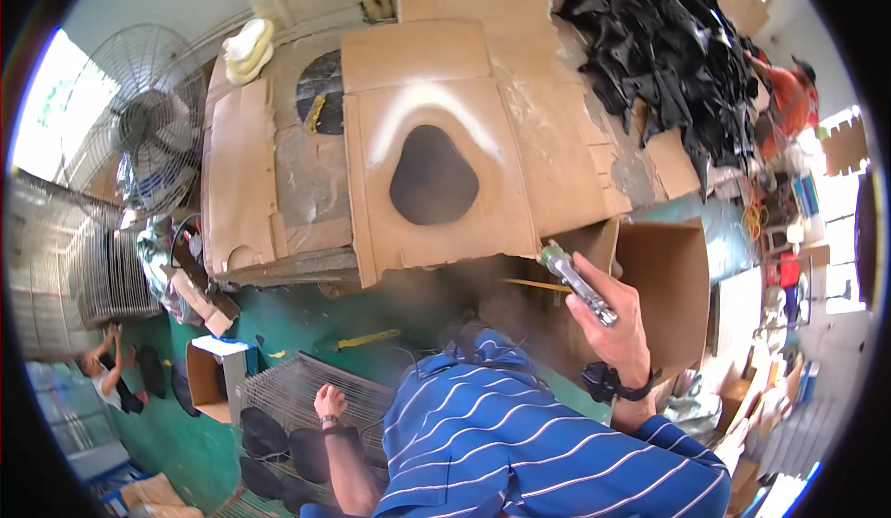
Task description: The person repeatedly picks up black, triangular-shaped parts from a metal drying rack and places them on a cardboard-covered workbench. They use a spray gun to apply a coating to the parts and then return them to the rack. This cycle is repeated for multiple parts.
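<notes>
My right hand (617,318) is wrapped round a silver spray gun (577,284) with a greenish tip, held up by the front right corner of the worktable. A dark rounded-triangular piece (433,179) lies flat on a cardboard sheet (371,226). Whitish spray marks the cardboard in an arc around the piece's far end. Low on the left, my left hand (329,402) is closed over the edge of a wire rack (302,379); whatever its fingers grip is hidden. Several black rounded pieces (264,433) rest on the rack beside that forearm.
A heap of black sheet pieces (650,49) covers the table's far right. An open cardboard box (664,277) stands below its right front. At left are a large fan (139,114) and a small open box (212,379). Other people (791,105) are at far right and lower left.
</notes>
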{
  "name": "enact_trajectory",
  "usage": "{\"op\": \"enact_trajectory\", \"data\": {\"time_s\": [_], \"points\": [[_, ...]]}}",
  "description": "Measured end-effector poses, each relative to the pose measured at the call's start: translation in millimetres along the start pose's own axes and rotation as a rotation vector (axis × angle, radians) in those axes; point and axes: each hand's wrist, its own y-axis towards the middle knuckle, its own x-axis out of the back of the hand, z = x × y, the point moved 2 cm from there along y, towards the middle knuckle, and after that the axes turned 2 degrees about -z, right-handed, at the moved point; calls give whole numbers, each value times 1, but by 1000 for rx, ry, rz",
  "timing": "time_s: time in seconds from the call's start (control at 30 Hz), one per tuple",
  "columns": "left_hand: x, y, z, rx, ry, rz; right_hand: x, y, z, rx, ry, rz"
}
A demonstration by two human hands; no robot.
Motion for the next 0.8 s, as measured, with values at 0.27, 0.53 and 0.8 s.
{"op": "enact_trajectory", "data": {"time_s": [0.27, 0.53, 0.8], "points": [[-95, 18, -81, -83, 211, 195, -9, -19, -1, 82, 106, 92], [-62, 68, -14, -115, 200, 566, 2, -1, -8, 53, 114, -123], [-51, 55, 4, 348, 25, 438, 14, -31, -21, -115, 110, 57]]}}
